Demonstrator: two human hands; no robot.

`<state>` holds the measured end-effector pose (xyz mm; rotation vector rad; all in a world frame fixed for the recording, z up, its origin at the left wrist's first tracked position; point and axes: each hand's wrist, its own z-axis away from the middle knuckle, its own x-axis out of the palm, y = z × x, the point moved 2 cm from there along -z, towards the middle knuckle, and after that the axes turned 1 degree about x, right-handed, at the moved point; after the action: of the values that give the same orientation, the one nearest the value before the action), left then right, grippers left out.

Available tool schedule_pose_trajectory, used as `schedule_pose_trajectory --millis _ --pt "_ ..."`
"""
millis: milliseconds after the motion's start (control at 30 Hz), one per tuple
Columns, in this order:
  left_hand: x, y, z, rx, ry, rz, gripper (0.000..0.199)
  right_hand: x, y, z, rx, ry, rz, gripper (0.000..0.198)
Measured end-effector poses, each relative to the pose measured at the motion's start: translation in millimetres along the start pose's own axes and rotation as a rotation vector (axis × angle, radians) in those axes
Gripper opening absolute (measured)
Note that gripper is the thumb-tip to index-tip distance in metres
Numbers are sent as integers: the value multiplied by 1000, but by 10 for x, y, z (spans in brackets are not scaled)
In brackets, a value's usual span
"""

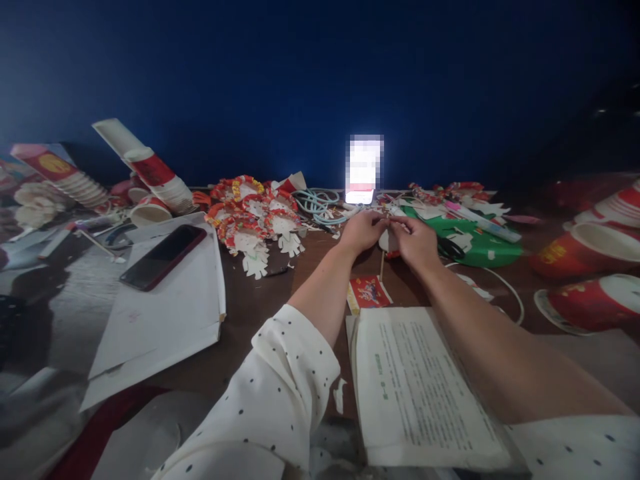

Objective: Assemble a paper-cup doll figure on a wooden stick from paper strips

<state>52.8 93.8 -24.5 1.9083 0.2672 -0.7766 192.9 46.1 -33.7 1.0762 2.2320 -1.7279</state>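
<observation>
My left hand (363, 231) and my right hand (416, 241) meet above the brown table, fingers pinched together. Between them is a small white paper piece (385, 241), with a bit of red at its lower edge. A thin stick (382, 267) extends down from it toward a red printed card (369, 294) lying on the table. My fingertips cover the top of the paper piece. Just behind my hands stands a lit phone (361, 170), its screen blurred out. Nearer to me, below my wrists, lies a printed booklet (415, 387).
On the left, a dark phone (164, 257) rests on white sheets (165, 327). Red-and-white paper crafts (250, 220) lie beside a coiled light-blue cable (317, 203). A green sheet (480, 243) carries scraps and a marker (483, 222). Paper cups (590, 303) lie at right, stacked cups (157, 179) at left.
</observation>
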Motion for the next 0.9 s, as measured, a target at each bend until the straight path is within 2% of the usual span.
schedule_pose_trajectory --millis 267,467,633,800,900 --pt "-21 6 -6 31 -3 2 28 -1 -26 8 3 -16 -3 36" --pt "2 -64 -36 -27 -5 104 27 -13 -19 3 -3 -3 11 35" --pt "-34 -25 -16 -49 -7 150 24 -19 -5 1 -12 5 12 36" --pt "-59 16 -10 -58 -40 160 40 -15 -10 8 17 15 -13 38" --pt "-71 17 -11 -76 -40 158 39 -14 -27 14 16 19 -28 37"
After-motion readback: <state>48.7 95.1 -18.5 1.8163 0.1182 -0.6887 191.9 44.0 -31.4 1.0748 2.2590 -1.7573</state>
